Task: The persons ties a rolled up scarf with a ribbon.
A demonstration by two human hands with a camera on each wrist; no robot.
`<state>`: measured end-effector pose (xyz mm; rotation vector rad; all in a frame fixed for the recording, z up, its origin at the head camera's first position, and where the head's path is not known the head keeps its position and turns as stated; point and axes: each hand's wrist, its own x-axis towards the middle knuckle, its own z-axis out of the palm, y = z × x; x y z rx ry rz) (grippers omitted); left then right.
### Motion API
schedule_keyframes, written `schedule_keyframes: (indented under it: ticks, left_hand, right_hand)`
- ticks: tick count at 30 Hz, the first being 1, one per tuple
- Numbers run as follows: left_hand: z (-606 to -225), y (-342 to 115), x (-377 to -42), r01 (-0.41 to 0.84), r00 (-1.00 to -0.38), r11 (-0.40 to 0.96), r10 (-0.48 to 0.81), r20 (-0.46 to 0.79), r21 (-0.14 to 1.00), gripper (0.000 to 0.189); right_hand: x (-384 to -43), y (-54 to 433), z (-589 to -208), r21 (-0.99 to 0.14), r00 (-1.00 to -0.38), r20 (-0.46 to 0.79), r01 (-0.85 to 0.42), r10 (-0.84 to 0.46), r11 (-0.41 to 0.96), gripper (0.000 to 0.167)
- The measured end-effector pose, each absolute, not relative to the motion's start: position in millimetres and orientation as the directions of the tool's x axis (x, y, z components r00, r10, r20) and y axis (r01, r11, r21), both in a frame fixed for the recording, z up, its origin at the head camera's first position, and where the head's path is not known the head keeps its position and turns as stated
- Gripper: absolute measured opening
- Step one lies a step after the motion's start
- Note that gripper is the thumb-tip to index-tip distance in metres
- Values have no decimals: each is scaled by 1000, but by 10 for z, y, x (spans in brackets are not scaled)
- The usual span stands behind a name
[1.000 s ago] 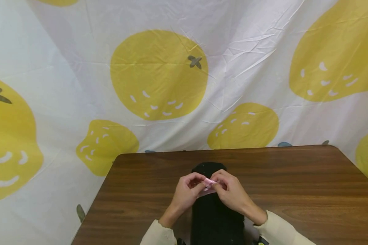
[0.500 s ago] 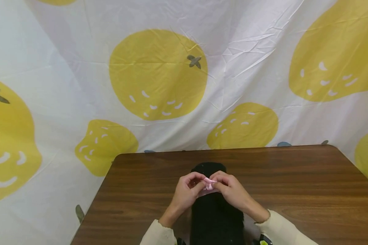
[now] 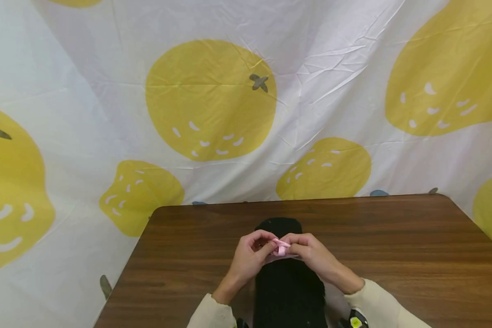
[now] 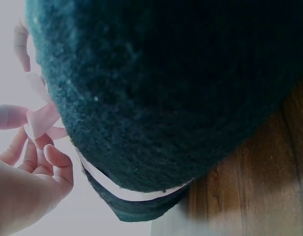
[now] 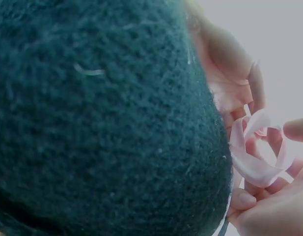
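A long dark fuzzy form with a rounded far end lies lengthwise on the table, looking dark green in the wrist views. A pink ribbon goes round it, its band showing in the left wrist view. Above the form my left hand pinches the ribbon between thumb and fingers. From the other side my right hand pinches the ribbon too. Between the hands the ribbon makes a loose loop in the right wrist view. The dark form hides part of the fingers in both wrist views.
The brown wood-grain table has rounded far corners. Behind it hangs a white cloth printed with yellow fruit. A device with a yellow-green face is worn at the right wrist, beside a cream sleeve.
The right hand has shifted slightly to the right and turned a little. The ribbon between the hands has changed shape, with a short strip now hanging down. The left hand stays in place.
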<state>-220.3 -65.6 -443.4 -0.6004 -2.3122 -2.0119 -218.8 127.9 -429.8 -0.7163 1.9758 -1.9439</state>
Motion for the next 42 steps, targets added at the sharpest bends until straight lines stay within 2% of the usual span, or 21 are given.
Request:
schedule_keyframes:
  ticks: [10, 19, 33, 42]
  left_hand:
    - [-4409, -654, -2190, 297, -924, 90, 279, 262, 950, 10]
    - [-4373, -663, -2184, 283, -926, 97, 287, 245, 954, 11]
    - [-4383, -646, -2182, 255, -930, 84, 295, 220, 963, 13]
    - [-4402, -648, -2186, 261, -928, 79, 296, 227, 962, 11]
  right_hand:
    - [-2189, 1278, -4349, -955, -808, 254, -296, -531, -6, 14]
    - [-2197, 1274, -4365, -970, -827, 227, -242, -514, -39, 19]
    - [-2200, 1300, -4365, -982, -866, 149, -186, -477, 30, 21]
    - [-2202, 1294, -4368, -982, -874, 149, -187, -462, 38, 20]
